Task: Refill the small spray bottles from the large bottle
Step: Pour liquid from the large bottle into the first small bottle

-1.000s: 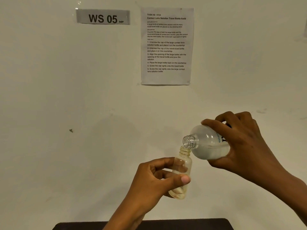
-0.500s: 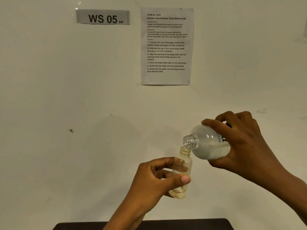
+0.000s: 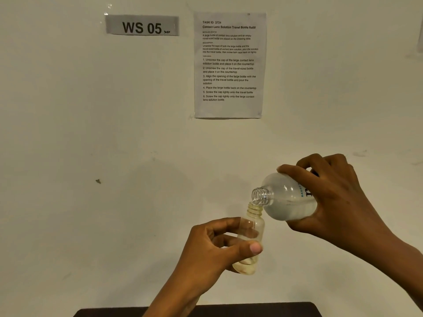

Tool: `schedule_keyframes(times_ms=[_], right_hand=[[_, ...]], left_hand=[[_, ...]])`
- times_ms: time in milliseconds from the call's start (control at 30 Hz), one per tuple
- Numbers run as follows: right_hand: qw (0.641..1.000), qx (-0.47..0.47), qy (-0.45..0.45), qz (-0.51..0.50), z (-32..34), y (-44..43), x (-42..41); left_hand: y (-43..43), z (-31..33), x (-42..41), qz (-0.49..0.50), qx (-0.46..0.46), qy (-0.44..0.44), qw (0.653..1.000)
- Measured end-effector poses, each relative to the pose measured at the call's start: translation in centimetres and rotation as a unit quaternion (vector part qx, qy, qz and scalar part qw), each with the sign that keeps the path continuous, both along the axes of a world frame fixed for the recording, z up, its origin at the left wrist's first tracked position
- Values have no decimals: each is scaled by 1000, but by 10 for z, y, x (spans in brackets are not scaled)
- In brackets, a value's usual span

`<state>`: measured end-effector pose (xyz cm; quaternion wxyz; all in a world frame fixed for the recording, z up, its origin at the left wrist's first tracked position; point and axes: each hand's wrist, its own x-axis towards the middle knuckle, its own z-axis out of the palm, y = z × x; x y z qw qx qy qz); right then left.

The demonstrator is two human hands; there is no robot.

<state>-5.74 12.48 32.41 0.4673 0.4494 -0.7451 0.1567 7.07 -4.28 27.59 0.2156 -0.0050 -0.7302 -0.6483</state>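
Note:
My left hand (image 3: pixel 212 250) grips a small clear bottle (image 3: pixel 250 236) upright in the air, thumb in front and fingers behind it. Its cap is off and a little yellowish liquid lies at its bottom. My right hand (image 3: pixel 338 202) holds the large white bottle (image 3: pixel 286 197) tipped on its side, uncapped. The large bottle's threaded mouth sits just above and against the small bottle's neck. White liquid fills the lower half of the tipped large bottle.
Straight ahead is a pale wall with a "WS 05" label (image 3: pixel 142 25) and a printed task sheet (image 3: pixel 229 65). A dark tabletop edge (image 3: pixel 251 311) shows at the bottom of the view. No caps are in view.

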Motion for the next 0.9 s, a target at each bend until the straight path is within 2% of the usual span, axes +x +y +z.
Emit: schedule_keyframes(times_ms=[900], right_hand=[[1000,-4,1,-1,2,1,2]], left_hand=[[1,0,1,6,-9,-4,1000]])
